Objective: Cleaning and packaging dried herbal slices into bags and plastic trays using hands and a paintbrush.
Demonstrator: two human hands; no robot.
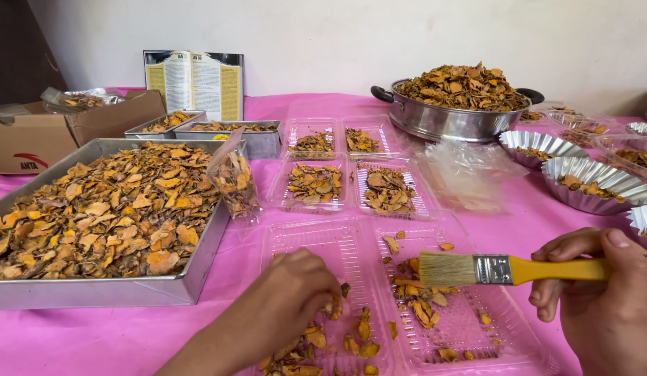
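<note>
The scene is bright with soft, even daylight; shadows under the metal tray [93, 292] are weak; the clear plastic boxes [400, 299] and steel pan [445, 122] show small glare; the picture is sharp, only the right hand [609, 299] is slightly blurred.

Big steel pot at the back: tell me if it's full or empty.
Full. The steel pot is heaped above its rim with dried orange-brown slices.

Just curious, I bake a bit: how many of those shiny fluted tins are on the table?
At least 4 fluted tins, all at the right: one beside the big pan, one nearer, two cut off by the frame edge. More may lie out of view.
</note>
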